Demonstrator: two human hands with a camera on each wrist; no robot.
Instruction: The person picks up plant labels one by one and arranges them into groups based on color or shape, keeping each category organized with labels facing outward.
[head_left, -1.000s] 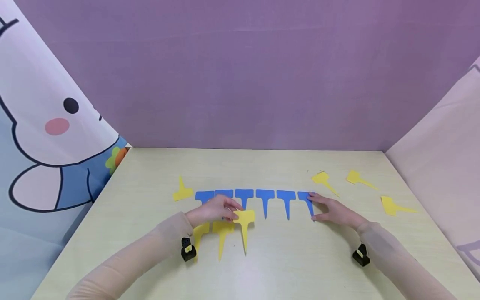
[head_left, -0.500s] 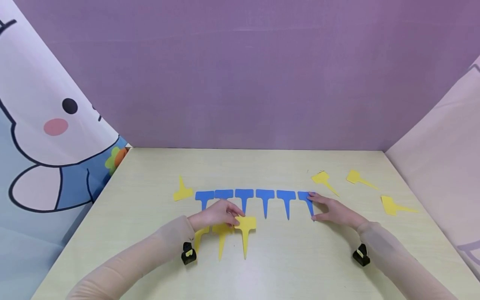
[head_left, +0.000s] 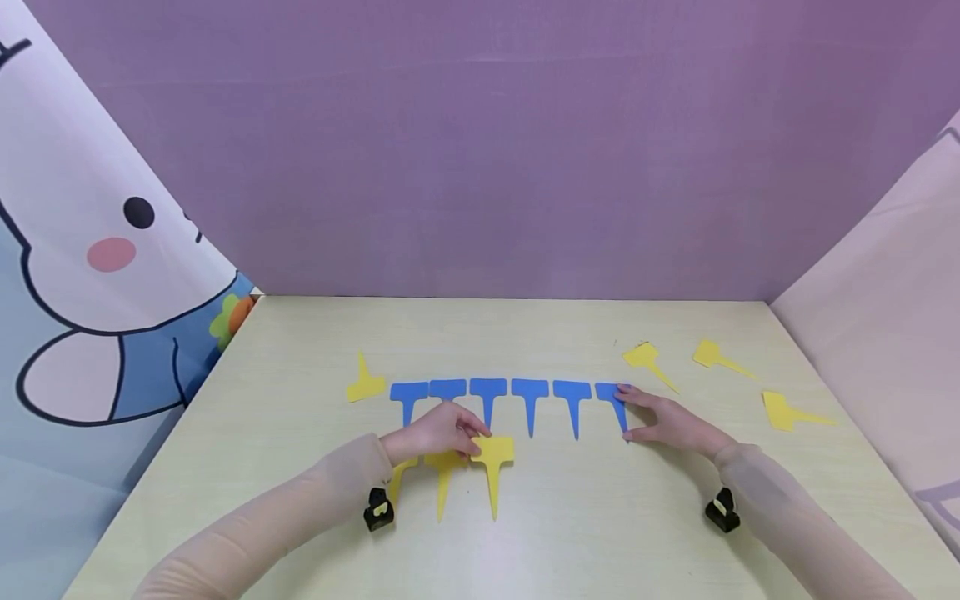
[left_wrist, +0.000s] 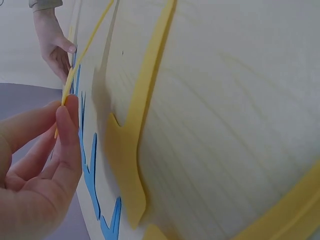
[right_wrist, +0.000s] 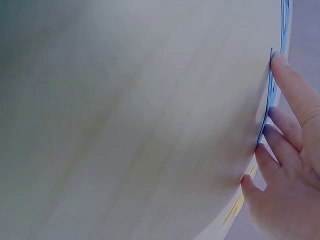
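Between thumb and fingers my left hand pinches a yellow T-shaped plant label by its head's left corner, stem toward me. The left wrist view shows this label edge-on, tilted above the tabletop. Two more yellow labels lie just left of it: one label is partly hidden by the hand, the other by the hand and wrist camera. My right hand touches the rightmost blue plant label with spread fingers, fingertips at its head, thumb by its tip. Several blue labels form a row behind.
Loose yellow labels lie at the back right: one behind the row's end, another farther right, a third near the table's right side. One upside-down yellow label lies left of the row. A purple wall stands behind the table.
My left hand has moved toward me with the yellow label, then slightly right. My right hand has stayed at the rightmost blue label.
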